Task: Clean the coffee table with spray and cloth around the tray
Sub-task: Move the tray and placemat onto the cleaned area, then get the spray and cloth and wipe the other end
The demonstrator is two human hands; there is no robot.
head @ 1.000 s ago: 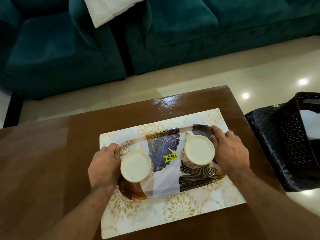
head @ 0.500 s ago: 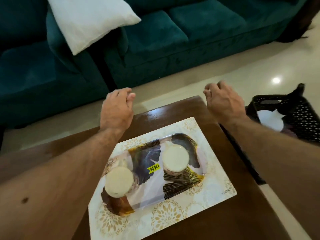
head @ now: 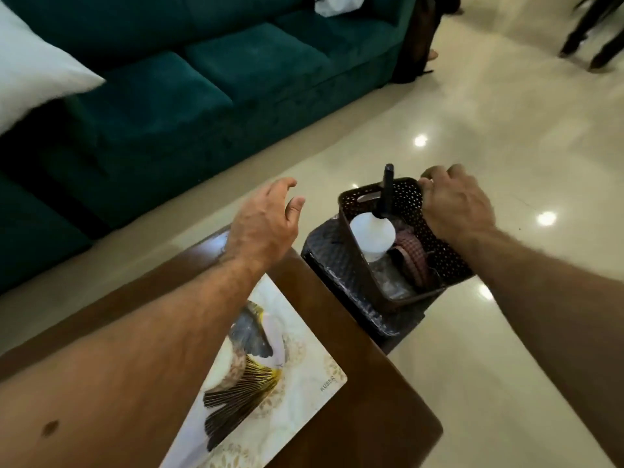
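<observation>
A dark perforated basket (head: pixel 449 258) stands on a black stool (head: pixel 332 265) right of the brown coffee table (head: pixel 364 393). Inside it are a white spray bottle (head: pixel 372 234) with a black nozzle and a checked cloth (head: pixel 410 251). My right hand (head: pixel 454 202) rests on the basket's far right rim, fingers curled over the edge. My left hand (head: pixel 265 224) hovers open above the table's far corner, left of the basket, holding nothing. The patterned tray (head: pixel 250 339) lies on a white placemat (head: pixel 304 383), mostly hidden by my left forearm.
A teal sofa (head: pixel 202 82) with a white cushion (head: pixel 30 76) runs along the far side. Glossy cream floor (head: pixel 506 130) surrounds the table and stool. Dark furniture legs (head: pixel 594 38) show at the top right.
Both hands left the tray and swung right toward the basket. My right hand now touches the basket's rim, and the view has turned right, hiding the cups.
</observation>
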